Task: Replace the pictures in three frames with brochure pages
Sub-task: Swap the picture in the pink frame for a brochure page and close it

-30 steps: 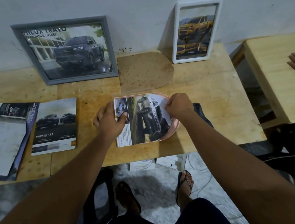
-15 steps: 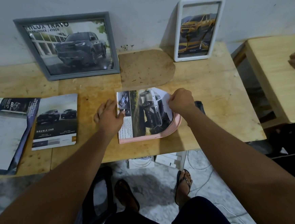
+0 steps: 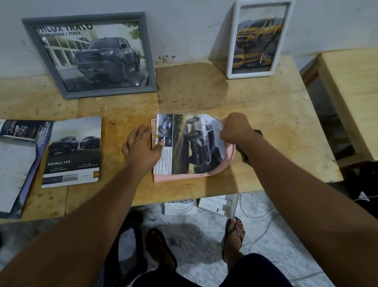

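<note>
A pink frame (image 3: 228, 158) with one rounded end lies flat at the table's middle front. A cut brochure page (image 3: 192, 143) showing a white truck lies on it. My left hand (image 3: 141, 144) presses flat on the page's left edge, fingers spread. My right hand (image 3: 234, 127) pinches the page's curved right edge. A brown backing board (image 3: 190, 86) of the same rounded shape lies behind. A grey frame (image 3: 90, 56) with a dark truck picture and a white frame (image 3: 260, 38) with a yellow truck picture lean on the wall.
Brochure pages (image 3: 71, 152) and an opened brochure (image 3: 6, 162) lie at the table's left. A dark object (image 3: 244, 154) sits under my right wrist. A second wooden table (image 3: 356, 98) stands to the right. My sandalled feet and cables are on the floor below.
The page has shifted up and left on the pink frame, baring the frame's lower right rim. The other person's hand on the right table has gone from view.
</note>
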